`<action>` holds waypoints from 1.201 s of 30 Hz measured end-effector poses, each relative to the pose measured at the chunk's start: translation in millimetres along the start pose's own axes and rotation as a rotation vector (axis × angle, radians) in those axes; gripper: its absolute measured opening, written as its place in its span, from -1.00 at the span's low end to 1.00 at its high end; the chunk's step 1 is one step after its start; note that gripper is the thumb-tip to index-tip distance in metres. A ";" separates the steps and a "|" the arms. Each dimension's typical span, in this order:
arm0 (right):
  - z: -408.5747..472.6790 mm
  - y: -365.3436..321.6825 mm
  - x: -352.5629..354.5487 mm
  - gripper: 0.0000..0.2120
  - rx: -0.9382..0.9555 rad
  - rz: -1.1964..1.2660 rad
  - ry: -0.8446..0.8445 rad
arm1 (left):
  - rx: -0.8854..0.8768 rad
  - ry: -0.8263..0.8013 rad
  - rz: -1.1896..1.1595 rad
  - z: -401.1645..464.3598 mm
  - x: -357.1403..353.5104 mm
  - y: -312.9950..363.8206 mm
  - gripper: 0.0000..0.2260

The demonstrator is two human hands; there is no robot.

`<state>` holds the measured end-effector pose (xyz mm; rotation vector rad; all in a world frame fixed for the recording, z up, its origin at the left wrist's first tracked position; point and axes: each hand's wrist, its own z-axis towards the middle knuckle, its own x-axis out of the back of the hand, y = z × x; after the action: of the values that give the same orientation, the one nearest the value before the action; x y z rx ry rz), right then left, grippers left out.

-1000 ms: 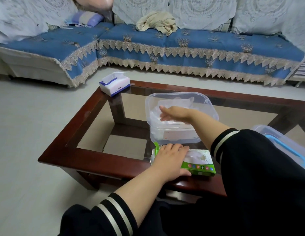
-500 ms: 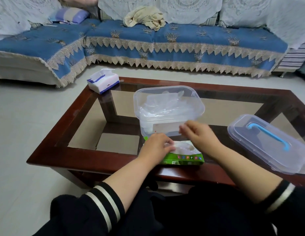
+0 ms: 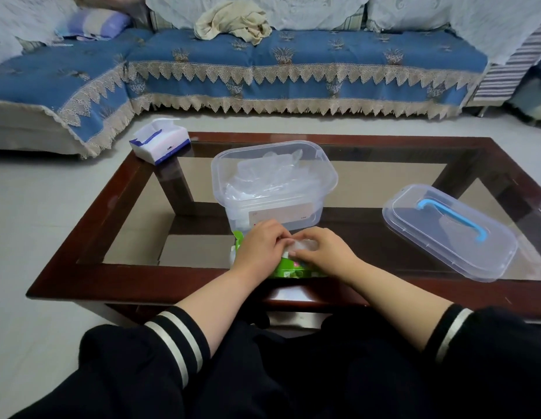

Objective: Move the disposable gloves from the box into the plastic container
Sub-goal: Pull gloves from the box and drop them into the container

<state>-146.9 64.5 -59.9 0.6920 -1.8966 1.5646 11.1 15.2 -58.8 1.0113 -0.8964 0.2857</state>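
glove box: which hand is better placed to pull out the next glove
Right. The right hand has its fingertips on the clear gloves at the box opening, while the left hand lies over the box.

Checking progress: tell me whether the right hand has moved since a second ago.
Yes. The right hand came back from over the clear plastic container to the green glove box.

A single wide-angle view from the person's head looks forward and steeply down over a dark red wooden coffee table with a glass top (image 3: pixel 91 237). The table's near edge is close under the lens, with black striped sleeves (image 3: pixel 172 343) filling the bottom. Beyond the table's far edge, the view faces a blue sofa with lace trim (image 3: pixel 293 71). Straight lines bow toward the borders.
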 end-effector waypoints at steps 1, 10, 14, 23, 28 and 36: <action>0.3 -0.5 -0.3 -0.49 0.001 0.001 0.001 | -0.009 0.020 -0.003 -0.4 -0.1 -0.3 -0.92; -0.3 -6.8 2.1 -0.80 0.026 -0.182 0.006 | -0.119 0.162 -0.128 -4.2 -1.7 0.6 -0.92; 0.6 -11.8 0.6 -0.72 0.059 -0.407 0.011 | -0.105 0.202 -0.201 -6.3 -3.9 6.2 -0.93; 3.5 -15.8 1.0 -0.62 0.071 -0.442 -0.057 | 0.114 0.458 -0.524 -12.0 28.1 39.0 -0.80; 0.3 -11.8 -1.5 -0.62 0.091 -0.360 -0.020 | 0.230 0.590 -0.746 16.4 92.9 72.7 -0.93; -0.1 -11.7 0.0 -0.59 0.137 -0.406 -0.015 | -0.276 0.835 -0.313 89.0 148.5 88.8 -0.89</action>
<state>-138.6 62.5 -51.9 1.0753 -1.5457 1.4334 5.7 -38.5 128.1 0.6604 -0.0126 0.2742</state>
